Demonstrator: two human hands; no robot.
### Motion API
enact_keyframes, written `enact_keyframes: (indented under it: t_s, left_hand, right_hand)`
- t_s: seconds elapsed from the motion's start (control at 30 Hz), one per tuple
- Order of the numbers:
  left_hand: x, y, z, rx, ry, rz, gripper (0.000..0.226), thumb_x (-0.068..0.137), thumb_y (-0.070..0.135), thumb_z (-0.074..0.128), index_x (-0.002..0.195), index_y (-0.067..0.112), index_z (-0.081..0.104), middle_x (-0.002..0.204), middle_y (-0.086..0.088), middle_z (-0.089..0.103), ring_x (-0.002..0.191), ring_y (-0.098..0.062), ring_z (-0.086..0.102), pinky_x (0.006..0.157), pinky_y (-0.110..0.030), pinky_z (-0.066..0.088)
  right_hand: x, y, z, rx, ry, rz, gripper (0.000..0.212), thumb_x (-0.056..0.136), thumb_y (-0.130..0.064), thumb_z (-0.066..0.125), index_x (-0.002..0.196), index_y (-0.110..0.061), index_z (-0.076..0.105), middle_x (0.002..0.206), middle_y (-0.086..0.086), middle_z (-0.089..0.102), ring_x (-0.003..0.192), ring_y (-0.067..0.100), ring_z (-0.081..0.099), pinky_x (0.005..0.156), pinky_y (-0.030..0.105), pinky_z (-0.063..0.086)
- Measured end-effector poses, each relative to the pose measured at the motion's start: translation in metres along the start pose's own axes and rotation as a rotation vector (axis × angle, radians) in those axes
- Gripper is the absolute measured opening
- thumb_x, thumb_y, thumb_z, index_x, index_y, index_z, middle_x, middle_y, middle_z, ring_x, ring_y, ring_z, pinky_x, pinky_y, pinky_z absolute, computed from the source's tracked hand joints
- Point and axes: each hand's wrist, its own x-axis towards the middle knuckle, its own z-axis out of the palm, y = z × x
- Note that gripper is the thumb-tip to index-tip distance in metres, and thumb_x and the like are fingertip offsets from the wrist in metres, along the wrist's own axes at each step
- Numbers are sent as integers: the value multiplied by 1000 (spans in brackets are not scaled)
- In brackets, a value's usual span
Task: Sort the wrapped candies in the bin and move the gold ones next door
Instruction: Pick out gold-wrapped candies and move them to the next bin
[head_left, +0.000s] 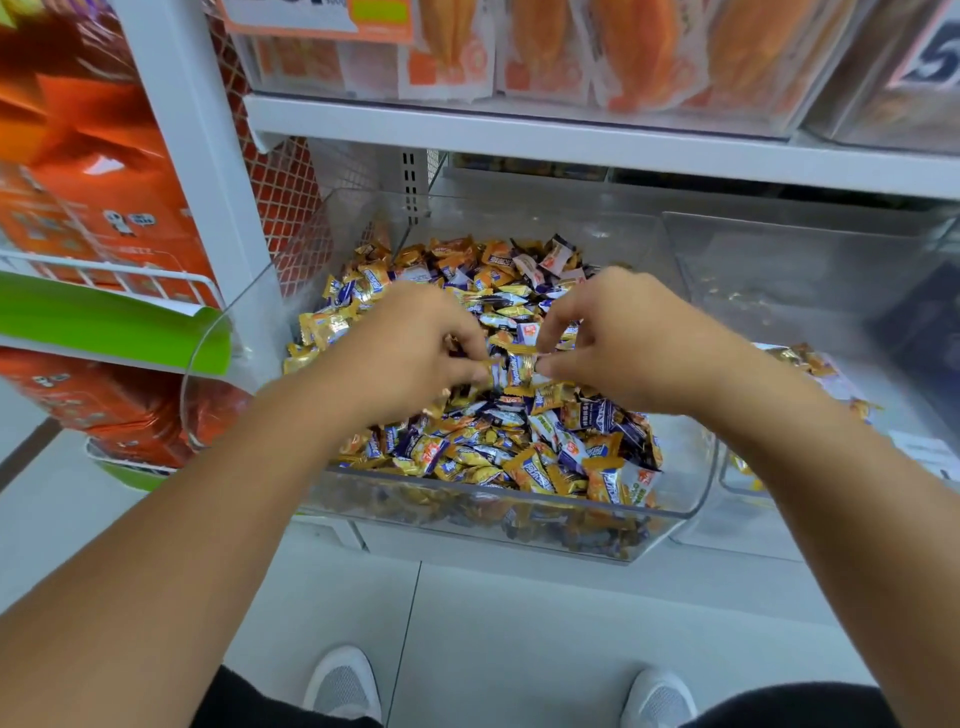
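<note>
A clear plastic bin (519, 512) on the lower shelf is heaped with wrapped candies (524, 447) in gold, purple and white wrappers. Both hands hover over the middle of the heap. My left hand (400, 348) and my right hand (628, 343) pinch the two ends of one gold and purple candy (517, 369) between their fingertips. My left hand also seems to hold more small gold candies under its curled fingers. To the right stands a second clear bin (810, 291) with a few gold candies (802, 361) in it.
A white shelf board (571, 140) with orange snack packs on it overhangs the bins. Orange boxes (104, 208) fill a rack on the left behind a white upright post. My two white shoes stand on the pale floor below.
</note>
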Motion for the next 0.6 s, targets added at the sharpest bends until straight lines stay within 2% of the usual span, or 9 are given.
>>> enact_keyframes:
  t_s: [0.1, 0.13, 0.2, 0.23, 0.3, 0.37, 0.43, 0.53, 0.6]
  left_hand:
    - [-12, -2, -20, -325, 189, -145, 8, 81, 27, 79, 78, 24, 73, 60, 9, 68, 44, -6, 55, 49, -18, 45]
    - [-13, -4, -21, -434, 232, -198, 9, 82, 24, 79, 80, 20, 72, 64, 11, 70, 47, -1, 55, 54, -14, 44]
    - [-12, -4, -18, -665, 249, -332, 11, 83, 19, 78, 83, 15, 68, 81, 8, 72, 63, 1, 62, 68, -17, 46]
    - [-10, -2, -15, -828, 228, -421, 11, 85, 15, 76, 85, 13, 65, 86, 3, 71, 63, -1, 61, 64, -19, 46]
    - [-4, 3, -10, -1228, 170, -602, 8, 90, 8, 68, 92, 7, 61, 90, -9, 67, 52, -5, 54, 47, -16, 42]
    - [-1, 5, -8, -1545, 122, -696, 12, 94, 7, 60, 105, 1, 58, 94, -17, 68, 49, -5, 48, 40, -12, 37]
    - [-1, 4, -8, -1698, 66, -708, 28, 97, 10, 54, 121, -4, 56, 92, -15, 67, 53, -7, 46, 41, -13, 37]
    - [-2, 2, -10, -1806, 29, -698, 41, 96, 17, 48, 130, -3, 56, 82, -9, 68, 58, -10, 50, 45, -15, 41]
    - [-4, 1, -10, -1804, 73, -709, 33, 96, 24, 48, 118, 4, 62, 83, -7, 71, 60, -12, 52, 44, -17, 42]
  right_hand:
    - [1, -3, 16, -301, -133, 9, 34, 83, -37, 78, 113, -22, 72, 101, 1, 69, 87, 21, 65, 75, 33, 55]
    - [2, -4, 19, -327, -128, 6, 30, 85, -35, 77, 110, -19, 73, 102, 5, 69, 85, 24, 65, 76, 38, 58]
    - [5, -2, 17, -247, -66, -11, 25, 91, -30, 70, 93, -6, 72, 79, 8, 67, 64, 21, 58, 61, 32, 56]
    - [7, -1, 13, -160, -28, 10, 31, 94, -30, 65, 83, 0, 69, 67, 7, 60, 56, 21, 50, 52, 27, 48]
    - [9, -1, 4, 156, -3, 117, 34, 98, -27, 58, 75, -1, 61, 63, 10, 48, 52, 21, 41, 49, 26, 35]
    - [8, -4, -3, 791, -100, 293, 21, 95, -21, 51, 77, -9, 53, 63, 8, 47, 45, 18, 36, 42, 22, 28]
    - [7, -6, -4, 1386, -247, 420, 15, 89, -22, 46, 77, -13, 47, 63, 5, 50, 42, 11, 36, 35, 16, 23]
    - [6, -5, -1, 1610, -287, 470, 30, 89, -37, 48, 69, -14, 50, 69, 6, 60, 47, 11, 46, 37, 14, 27]
    - [8, -8, 1, 1562, -210, 456, 45, 91, -48, 54, 61, -16, 47, 66, 4, 58, 48, 11, 47, 38, 14, 30]
